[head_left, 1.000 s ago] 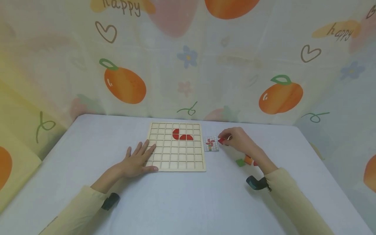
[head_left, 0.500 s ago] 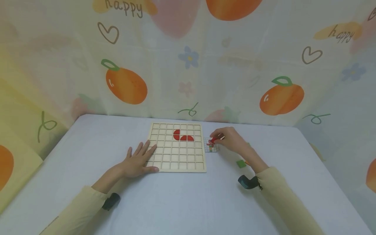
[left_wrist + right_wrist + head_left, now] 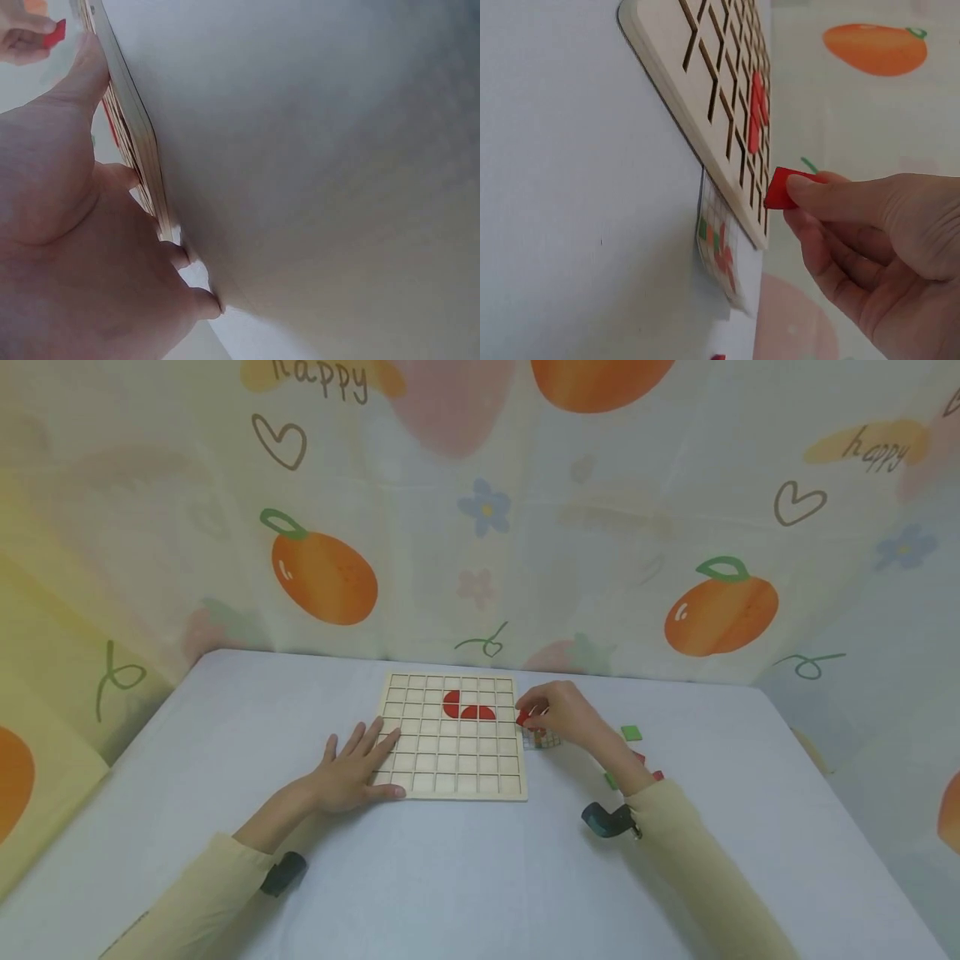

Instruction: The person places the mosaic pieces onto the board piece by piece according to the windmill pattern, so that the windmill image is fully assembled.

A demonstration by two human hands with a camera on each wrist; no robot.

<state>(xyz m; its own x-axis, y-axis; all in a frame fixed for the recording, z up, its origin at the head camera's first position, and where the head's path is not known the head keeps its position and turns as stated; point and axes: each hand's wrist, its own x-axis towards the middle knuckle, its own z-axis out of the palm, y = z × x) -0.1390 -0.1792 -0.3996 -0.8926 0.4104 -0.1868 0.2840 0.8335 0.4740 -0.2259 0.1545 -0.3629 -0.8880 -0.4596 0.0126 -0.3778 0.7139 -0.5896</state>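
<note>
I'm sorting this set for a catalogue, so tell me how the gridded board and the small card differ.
The board is much larger than the card. The board is thick and wood-coloured; the card is thin and looks slightly curled. The board has red pieces set in some cells, while the card carries a printed picture in red, green and orange. Both bear a grid and lie on the white table.

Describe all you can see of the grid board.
The grid board is a pale, flat panel that looks like wood, with rounded corners and a lattice of square cells. It lies flat on the white tabletop. Four red quarter-round pieces sit in neighbouring cells towards its far side; the other visible cells look bare. The left hand, fingers spread, touches its left side.
</note>
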